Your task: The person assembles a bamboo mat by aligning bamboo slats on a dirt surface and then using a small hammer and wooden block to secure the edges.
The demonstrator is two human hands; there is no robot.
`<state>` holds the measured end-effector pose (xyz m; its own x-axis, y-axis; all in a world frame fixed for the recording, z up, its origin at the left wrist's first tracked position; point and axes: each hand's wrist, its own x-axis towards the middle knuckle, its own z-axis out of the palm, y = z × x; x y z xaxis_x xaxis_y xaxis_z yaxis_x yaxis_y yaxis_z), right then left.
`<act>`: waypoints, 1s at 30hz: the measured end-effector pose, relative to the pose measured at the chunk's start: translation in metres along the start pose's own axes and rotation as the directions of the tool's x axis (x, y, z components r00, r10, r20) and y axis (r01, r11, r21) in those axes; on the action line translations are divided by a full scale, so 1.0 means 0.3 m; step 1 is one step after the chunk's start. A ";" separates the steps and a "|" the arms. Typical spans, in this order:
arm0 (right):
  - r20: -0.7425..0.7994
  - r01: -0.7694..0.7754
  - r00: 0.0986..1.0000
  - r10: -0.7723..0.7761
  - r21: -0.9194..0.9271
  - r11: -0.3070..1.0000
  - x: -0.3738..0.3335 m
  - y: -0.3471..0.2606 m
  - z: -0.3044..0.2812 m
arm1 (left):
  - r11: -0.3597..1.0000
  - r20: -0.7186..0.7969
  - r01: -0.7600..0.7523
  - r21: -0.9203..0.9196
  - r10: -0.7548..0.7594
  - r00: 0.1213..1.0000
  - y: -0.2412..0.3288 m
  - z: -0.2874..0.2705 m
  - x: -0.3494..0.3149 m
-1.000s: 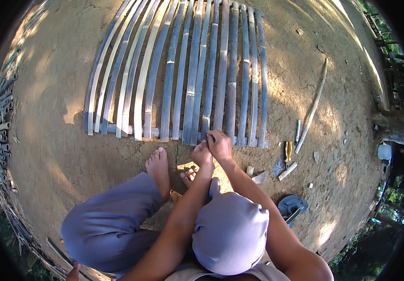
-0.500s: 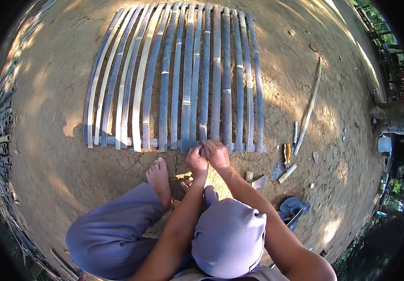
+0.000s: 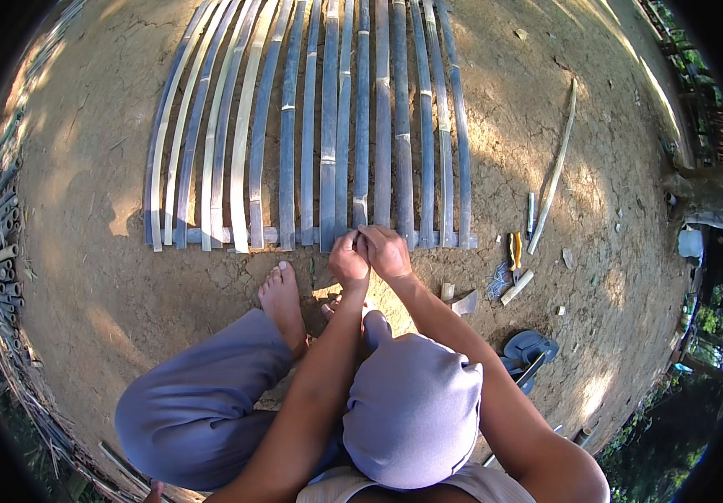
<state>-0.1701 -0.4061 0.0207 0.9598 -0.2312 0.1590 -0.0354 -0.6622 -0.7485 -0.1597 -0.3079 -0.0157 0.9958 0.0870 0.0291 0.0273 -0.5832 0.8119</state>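
A row of bamboo slats (image 3: pixel 328 142) lies side by side on the ground ahead of me, across a bamboo crosspiece (image 3: pixel 271 235) at their near ends. My left hand (image 3: pixel 349 261) and my right hand (image 3: pixel 386 254) meet at the near end of one middle slat, by the crosspiece. Both have their fingers closed and pinched together, touching each other. Whatever they grip there is hidden by the fingers.
To my right lie yellow-handled pliers (image 3: pixel 515 251), a heap of nails (image 3: pixel 498 282), a short bamboo piece (image 3: pixel 517 287), a pen-like tube (image 3: pixel 531 215) and a long curved stick (image 3: pixel 557 172). Dark sandals (image 3: pixel 531 345) lie nearer. Bamboo poles (image 3: pixel 2 251) are stacked at the far left.
The view has shifted, so slats and hands appear higher in the picture. My hands remain pinched at the same slat end; nothing else has visibly moved.
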 end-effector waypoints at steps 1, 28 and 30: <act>0.004 -0.003 1.000 0.003 0.002 1.000 -0.001 -0.001 -0.003 | 1.000 0.004 -0.016 0.003 0.016 1.000 -0.001 0.000 0.000; 0.038 -0.840 0.430 0.902 -0.350 0.415 -0.817 0.125 -0.537 | 1.000 -0.048 -0.008 -0.005 0.008 0.999 -0.022 0.014 -0.005; -0.053 -0.809 0.546 0.836 -0.292 0.510 -0.716 0.014 -0.573 | 1.000 -0.029 0.025 0.006 -0.025 0.999 -0.003 0.015 -0.011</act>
<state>-0.4243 -0.4818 0.0941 0.4794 -0.7178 -0.5049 -0.8761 -0.3585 -0.3223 -0.1626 -0.3111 -0.0191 0.9918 0.1253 0.0258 0.0529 -0.5856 0.8088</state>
